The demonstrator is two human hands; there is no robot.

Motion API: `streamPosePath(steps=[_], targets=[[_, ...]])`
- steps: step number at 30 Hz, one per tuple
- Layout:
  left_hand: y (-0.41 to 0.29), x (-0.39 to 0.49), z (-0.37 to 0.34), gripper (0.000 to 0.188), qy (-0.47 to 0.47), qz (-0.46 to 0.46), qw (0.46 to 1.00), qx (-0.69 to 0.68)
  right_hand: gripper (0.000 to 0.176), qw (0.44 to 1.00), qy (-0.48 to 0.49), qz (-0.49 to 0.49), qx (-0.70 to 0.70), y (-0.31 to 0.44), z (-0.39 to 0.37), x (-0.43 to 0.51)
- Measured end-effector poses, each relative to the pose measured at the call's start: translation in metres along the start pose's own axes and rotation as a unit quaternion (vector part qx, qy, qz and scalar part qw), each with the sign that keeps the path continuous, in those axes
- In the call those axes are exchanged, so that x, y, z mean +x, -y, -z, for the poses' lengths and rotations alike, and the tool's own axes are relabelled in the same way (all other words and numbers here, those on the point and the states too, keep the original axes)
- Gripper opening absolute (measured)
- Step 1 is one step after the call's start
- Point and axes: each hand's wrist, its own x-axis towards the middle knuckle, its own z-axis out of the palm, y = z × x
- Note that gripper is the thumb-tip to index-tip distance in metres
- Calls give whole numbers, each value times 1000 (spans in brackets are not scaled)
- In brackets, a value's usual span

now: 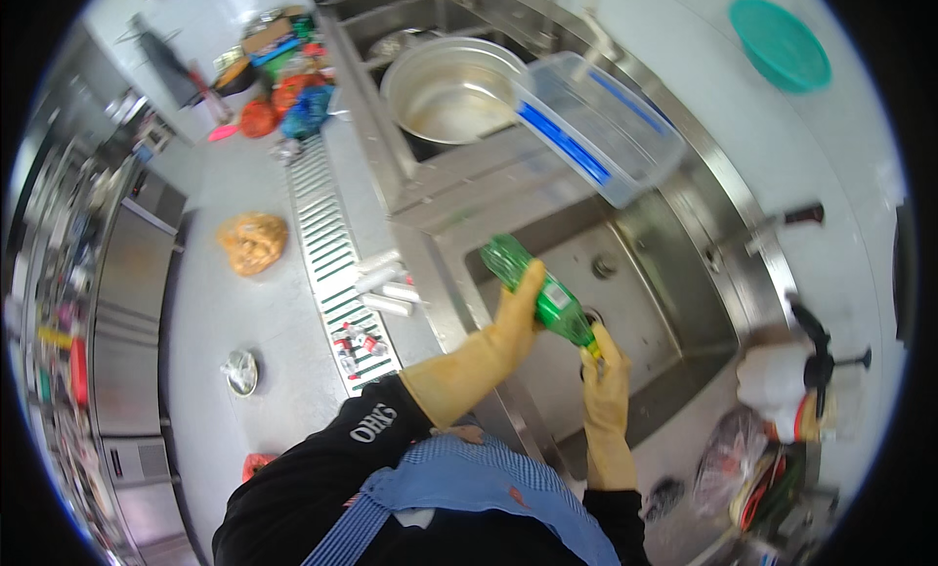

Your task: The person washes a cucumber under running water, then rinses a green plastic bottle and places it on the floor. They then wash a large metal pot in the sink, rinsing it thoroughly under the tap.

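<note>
A green plastic bottle [555, 302] with a printed label lies slantwise in the air over the stainless steel sink [645, 280]. Around its body is my left hand [522, 311], in a pale yellow rubber glove. My right hand [607, 361], gloved the same way, pinches the yellow cap [591, 350] at the bottle's neck. The neck end points down and toward me. Whether the cap is screwed on tight, I cannot tell. In the sink's floor a round metal fitting [604, 265] shows beyond the bottle.
A large metal pot [456, 89] and a clear plastic bin [608, 126] with blue handles rest over the far basins. A knife [788, 221] hangs at the right wall. On the left floor are a drain grate [322, 221], several small bottles [359, 346] and an orange bag [253, 243].
</note>
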Motion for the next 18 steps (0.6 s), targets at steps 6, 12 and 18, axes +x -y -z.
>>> streamPosePath(steps=[6, 12, 18], targets=[[10, -2, -2, 40, -43, 21, 998, -32, 33, 998, 53, 11, 27, 12, 12, 6], [9, -9, -6, 36, -23, -49, 998, -12, 32, 981, -6, -134, 140, 3, -3, -13], [-8, -24, -10, 36, 15, -102, 995, -3, 31, 932, -16, -241, 271, -1, -16, -11]])
